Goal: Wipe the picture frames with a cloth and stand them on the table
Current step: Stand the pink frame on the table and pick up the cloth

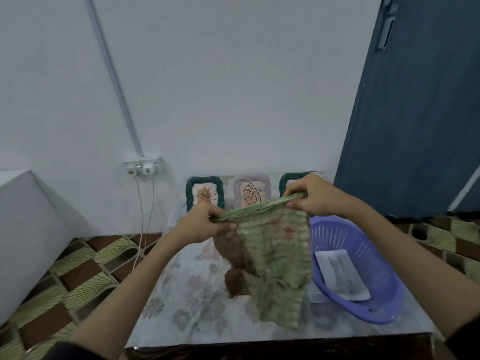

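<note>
A green and brown cloth hangs over the table, its top edge pinched by the left hand and right hand. Behind it, three picture frames stand against the wall

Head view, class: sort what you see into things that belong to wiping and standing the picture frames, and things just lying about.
Job:
cloth, held up by left hand and right hand
three frames standing at the wall
frame in the basket
table

Lying about:
purple basket
wall socket
cables
</note>
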